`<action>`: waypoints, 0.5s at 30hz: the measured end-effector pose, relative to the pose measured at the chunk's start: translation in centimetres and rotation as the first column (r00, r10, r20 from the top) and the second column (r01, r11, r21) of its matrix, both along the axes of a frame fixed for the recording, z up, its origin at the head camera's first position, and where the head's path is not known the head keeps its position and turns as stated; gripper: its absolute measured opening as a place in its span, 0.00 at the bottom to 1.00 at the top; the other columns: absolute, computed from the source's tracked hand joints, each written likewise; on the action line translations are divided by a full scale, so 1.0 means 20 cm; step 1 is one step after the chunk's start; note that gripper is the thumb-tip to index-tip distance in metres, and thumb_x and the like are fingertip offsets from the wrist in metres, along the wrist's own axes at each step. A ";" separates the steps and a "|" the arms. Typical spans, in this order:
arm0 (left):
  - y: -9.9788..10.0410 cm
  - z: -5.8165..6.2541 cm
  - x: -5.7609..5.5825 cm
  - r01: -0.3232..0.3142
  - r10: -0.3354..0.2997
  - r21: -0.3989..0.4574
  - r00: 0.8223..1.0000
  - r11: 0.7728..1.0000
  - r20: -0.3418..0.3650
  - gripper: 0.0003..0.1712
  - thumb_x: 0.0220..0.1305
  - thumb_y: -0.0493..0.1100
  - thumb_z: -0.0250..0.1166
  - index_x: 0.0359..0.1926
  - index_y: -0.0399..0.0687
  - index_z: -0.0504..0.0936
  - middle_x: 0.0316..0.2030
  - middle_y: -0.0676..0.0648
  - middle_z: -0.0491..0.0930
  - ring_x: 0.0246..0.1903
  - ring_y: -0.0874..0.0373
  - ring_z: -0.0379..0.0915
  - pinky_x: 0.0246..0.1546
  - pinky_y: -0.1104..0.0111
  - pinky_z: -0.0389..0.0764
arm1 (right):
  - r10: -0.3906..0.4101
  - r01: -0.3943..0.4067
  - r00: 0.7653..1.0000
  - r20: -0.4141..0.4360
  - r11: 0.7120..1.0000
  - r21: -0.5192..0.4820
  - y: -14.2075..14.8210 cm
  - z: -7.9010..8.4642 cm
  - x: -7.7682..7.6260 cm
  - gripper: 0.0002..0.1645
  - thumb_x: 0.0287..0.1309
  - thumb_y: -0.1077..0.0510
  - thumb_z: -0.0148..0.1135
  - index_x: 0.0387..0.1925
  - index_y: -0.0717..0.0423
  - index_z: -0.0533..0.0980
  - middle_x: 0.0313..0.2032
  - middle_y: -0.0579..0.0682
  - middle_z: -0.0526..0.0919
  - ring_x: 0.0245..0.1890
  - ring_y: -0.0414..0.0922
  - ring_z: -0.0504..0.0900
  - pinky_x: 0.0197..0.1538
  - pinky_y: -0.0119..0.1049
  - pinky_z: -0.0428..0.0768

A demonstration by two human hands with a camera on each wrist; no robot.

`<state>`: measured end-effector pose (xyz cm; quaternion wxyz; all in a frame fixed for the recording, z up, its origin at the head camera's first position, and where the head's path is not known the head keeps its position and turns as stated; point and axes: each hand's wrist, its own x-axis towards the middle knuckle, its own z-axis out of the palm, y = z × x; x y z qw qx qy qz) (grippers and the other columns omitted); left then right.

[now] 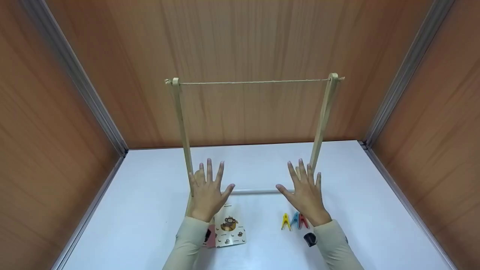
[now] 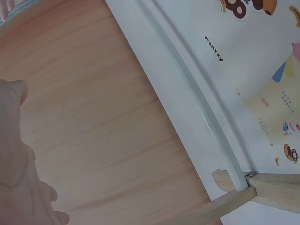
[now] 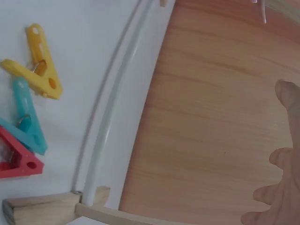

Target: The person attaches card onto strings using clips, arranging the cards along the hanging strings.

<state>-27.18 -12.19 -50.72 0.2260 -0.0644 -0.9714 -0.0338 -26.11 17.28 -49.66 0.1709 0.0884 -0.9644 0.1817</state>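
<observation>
Both hands are held out over the white table with fingers spread, holding nothing. In the head view my left hand (image 1: 207,195) is in front of the left post of a wooden frame (image 1: 182,135), above some printed cards (image 1: 229,227) that it and the sleeve partly hide. My right hand (image 1: 306,195) is before the right post. Just below it lie a yellow clothespin (image 3: 40,65), a blue clothespin (image 3: 26,117) and a red clothespin (image 3: 23,157); the blue and red ones touch or overlap. A string (image 1: 255,81) is tied between the post tops.
A white rod (image 1: 255,191) joins the frame's feet low down. Wood-grain panels (image 1: 247,41) with grey metal corner rails (image 1: 80,75) enclose the white table (image 1: 150,210) at the back and both sides. A dark wrist device (image 1: 310,239) is by the right sleeve.
</observation>
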 end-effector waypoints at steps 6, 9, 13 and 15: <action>-0.02 -0.02 0.01 0.001 -0.001 0.010 1.000 1.000 0.017 0.45 0.63 0.72 0.48 0.75 0.59 0.52 0.74 0.38 0.48 0.72 0.36 0.47 0.67 0.37 0.46 | -0.010 0.009 1.000 -0.011 0.996 -0.085 0.04 -0.02 0.01 0.49 0.59 0.33 0.57 0.74 0.48 0.53 0.73 0.60 0.54 0.72 0.64 0.51 0.68 0.69 0.42; -0.03 -0.02 0.01 0.010 -0.012 0.048 0.999 0.999 0.030 0.45 0.63 0.69 0.53 0.75 0.57 0.52 0.74 0.37 0.50 0.71 0.35 0.47 0.68 0.38 0.47 | -0.016 0.016 1.000 -0.004 0.991 -0.134 0.07 -0.03 0.02 0.47 0.61 0.34 0.56 0.73 0.50 0.55 0.72 0.60 0.56 0.71 0.63 0.55 0.67 0.69 0.47; -0.06 -0.04 0.02 0.024 -0.028 0.113 0.999 0.993 0.035 0.44 0.62 0.63 0.59 0.74 0.54 0.55 0.72 0.36 0.55 0.71 0.35 0.49 0.68 0.40 0.49 | -0.015 0.023 0.999 0.034 0.974 -0.226 0.12 -0.05 0.03 0.44 0.62 0.34 0.54 0.73 0.48 0.56 0.71 0.62 0.59 0.68 0.64 0.61 0.64 0.68 0.57; -0.07 -0.06 0.02 0.031 -0.036 0.135 0.999 0.990 0.037 0.43 0.62 0.61 0.60 0.73 0.52 0.57 0.71 0.36 0.57 0.71 0.36 0.49 0.69 0.42 0.49 | -0.012 0.030 0.998 0.066 0.961 -0.274 0.14 -0.05 0.04 0.42 0.63 0.35 0.53 0.72 0.48 0.57 0.70 0.62 0.60 0.66 0.64 0.63 0.62 0.67 0.62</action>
